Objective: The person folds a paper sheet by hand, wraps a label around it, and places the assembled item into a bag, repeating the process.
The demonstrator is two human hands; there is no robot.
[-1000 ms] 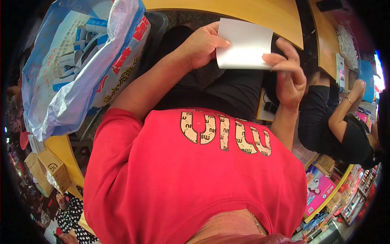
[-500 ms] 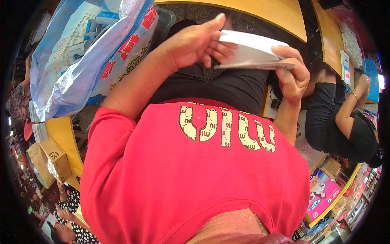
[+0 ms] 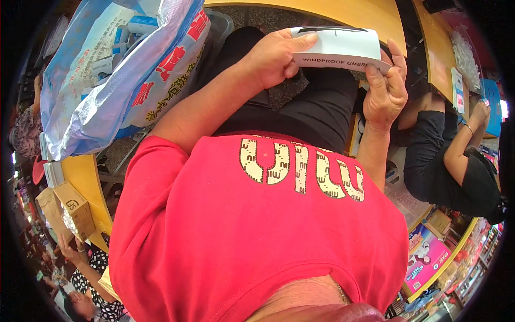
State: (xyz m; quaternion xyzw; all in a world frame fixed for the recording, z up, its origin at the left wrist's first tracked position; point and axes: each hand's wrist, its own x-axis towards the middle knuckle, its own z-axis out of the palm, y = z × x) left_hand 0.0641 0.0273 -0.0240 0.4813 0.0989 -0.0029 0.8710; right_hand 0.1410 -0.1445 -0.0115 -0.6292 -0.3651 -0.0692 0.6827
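Observation:
Between my hands is a long white cardboard box [image 3: 343, 45], with dark lettering on its near side and a black picture on its upper face. My left hand [image 3: 276, 58] is closed on its left end, thumb on the upper face and the other fingers curled by the near edge. At the right end, my right hand [image 3: 386, 91] holds the near corner with thumb and fingers, one finger raised beside the end. The box is above my lap, and I cannot tell whether anything is inside it.
To the left stands a large blue-and-white woven bag [image 3: 134, 102] holding several small boxes [image 3: 142, 24]. A yellow table [image 3: 354, 13] curves across the far side. Another person [image 3: 450, 150] sits at the right. Brown cartons [image 3: 75, 212] stand on a yellow surface at the lower left.
My left hand has gone from open beside the box to closed on its left end. The box has risen slightly and turned, showing its printed faces.

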